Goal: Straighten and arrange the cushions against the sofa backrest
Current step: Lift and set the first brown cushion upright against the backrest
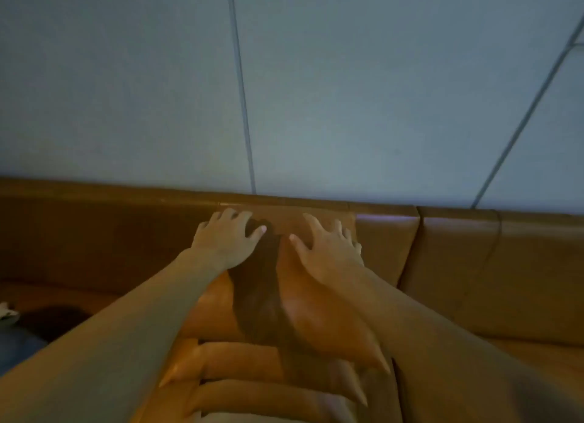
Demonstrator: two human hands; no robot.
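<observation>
A tan leather cushion (303, 302) stands tilted against the sofa backrest (388, 242), its top edge close to the backrest's rim. My left hand (226, 237) lies on its upper left corner with fingers spread and curled over the top. My right hand (327, 244) presses flat on its upper right part, fingers apart. A dark shadow runs down the cushion between my arms. Two more tan cushions (240, 359) lie stacked flat in front of it, toward me.
The brown sofa backrest runs across the view, with a seam (418, 220) to the right of the cushion. Behind it is a grey panelled wall (347, 90). At the far left, a dark object (53, 321) and blue cloth (19, 343) lie on the seat.
</observation>
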